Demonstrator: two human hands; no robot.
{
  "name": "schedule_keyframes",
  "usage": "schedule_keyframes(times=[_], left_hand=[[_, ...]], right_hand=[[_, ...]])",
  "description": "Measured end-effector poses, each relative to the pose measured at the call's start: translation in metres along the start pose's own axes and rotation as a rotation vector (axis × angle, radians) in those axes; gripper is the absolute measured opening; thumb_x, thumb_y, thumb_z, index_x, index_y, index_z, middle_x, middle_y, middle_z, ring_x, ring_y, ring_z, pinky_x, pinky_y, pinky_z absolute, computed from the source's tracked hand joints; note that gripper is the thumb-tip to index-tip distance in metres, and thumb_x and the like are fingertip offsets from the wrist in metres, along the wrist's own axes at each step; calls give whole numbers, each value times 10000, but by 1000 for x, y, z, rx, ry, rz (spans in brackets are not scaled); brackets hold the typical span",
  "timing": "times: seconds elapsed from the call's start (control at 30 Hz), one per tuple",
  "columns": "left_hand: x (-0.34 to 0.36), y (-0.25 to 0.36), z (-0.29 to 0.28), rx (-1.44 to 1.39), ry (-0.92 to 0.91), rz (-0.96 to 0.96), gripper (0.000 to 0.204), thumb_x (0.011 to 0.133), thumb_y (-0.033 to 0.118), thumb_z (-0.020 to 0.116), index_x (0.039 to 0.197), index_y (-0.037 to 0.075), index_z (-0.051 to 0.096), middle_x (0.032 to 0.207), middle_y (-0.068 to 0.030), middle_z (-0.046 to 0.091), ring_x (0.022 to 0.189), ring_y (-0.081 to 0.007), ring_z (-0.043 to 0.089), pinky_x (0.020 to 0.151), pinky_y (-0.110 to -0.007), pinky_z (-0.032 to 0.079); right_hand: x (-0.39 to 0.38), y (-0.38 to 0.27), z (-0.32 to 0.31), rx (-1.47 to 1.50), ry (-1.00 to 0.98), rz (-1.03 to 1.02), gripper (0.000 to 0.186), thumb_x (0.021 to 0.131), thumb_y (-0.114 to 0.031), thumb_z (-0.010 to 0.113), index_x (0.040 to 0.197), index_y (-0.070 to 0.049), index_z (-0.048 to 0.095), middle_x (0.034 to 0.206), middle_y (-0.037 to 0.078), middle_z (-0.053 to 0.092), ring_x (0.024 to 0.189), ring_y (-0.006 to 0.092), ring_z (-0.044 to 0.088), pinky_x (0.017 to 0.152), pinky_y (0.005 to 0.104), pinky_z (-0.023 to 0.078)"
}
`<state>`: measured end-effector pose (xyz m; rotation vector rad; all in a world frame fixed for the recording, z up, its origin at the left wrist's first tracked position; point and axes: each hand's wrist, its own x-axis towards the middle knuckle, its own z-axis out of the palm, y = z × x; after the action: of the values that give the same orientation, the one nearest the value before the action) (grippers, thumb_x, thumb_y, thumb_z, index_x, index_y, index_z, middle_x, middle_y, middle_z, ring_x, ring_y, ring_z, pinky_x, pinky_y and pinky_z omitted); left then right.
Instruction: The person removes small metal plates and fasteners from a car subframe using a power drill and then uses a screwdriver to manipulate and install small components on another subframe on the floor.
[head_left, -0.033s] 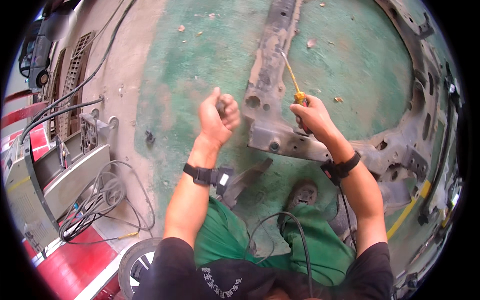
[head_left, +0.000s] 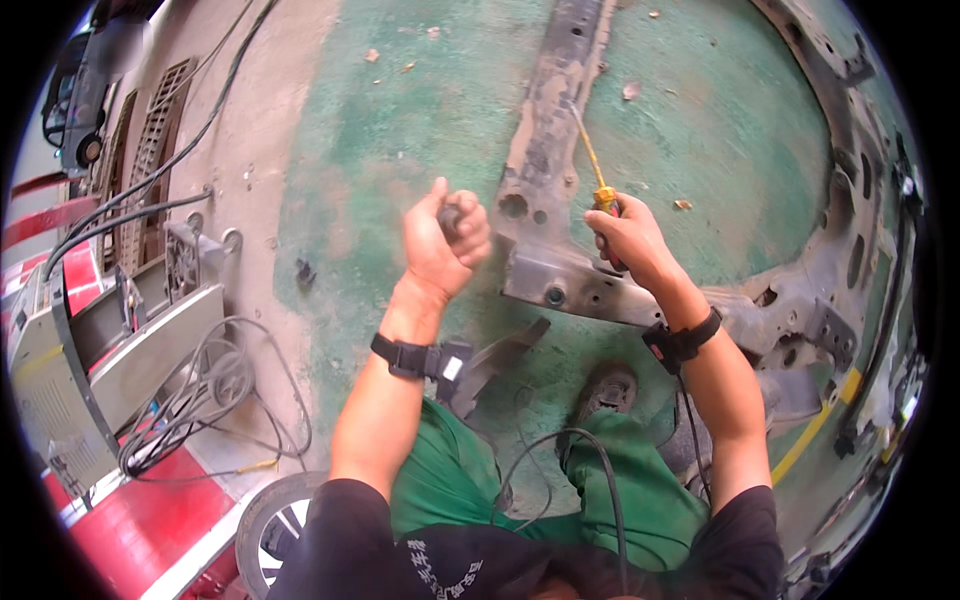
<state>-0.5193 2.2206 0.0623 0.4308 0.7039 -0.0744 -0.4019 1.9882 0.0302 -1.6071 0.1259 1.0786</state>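
Screwdriver in the right hand, dark lump in the left, both hands over the big metal frame's near corner!
And here's the right hand, fingers wrapped snugly around the yellow-collared handle of a screwdriver — its shaft slants up and to the left, the tip lying in view over the arm of a grimy metal frame, though whether it touches, I can't tell. Over to the left hand: a loose fist, thumb up, curled round a small dark object too blurred to name, just left of the frame and above the green floor. Dark straps on both wrists, a shoe planted below the frame's corner — and far left, a tangle of cables beside a wheel.
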Motion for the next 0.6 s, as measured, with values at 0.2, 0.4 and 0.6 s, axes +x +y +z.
schedule_keyframes(times=[0.2,0.4,0.6], left_hand=[[-63,-37,47,-216,30,-32,264,972,277,466,830,60,517,724,-40,466,575,-143,421,494,-268,356],[-145,-101,56,102,278,-3,105,907,144,498,939,51,537,766,-37,485,632,-147,464,527,-279,388],[-284,-101,158,576,384,-101,125,886,40,479,982,35,560,704,-3,494,602,-93,481,535,-236,414]], right_hand=[[-28,-21,9,31,-1,53,123,868,-146,625,900,-62,541,626,-10,517,485,75,479,406,238,361],[-135,-96,-24,-232,212,-96,173,844,-170,647,897,-32,556,648,93,583,554,205,574,496,331,441],[-290,-183,-33,-573,339,-145,261,796,-208,679,914,4,584,731,217,601,673,373,604,615,424,470]])
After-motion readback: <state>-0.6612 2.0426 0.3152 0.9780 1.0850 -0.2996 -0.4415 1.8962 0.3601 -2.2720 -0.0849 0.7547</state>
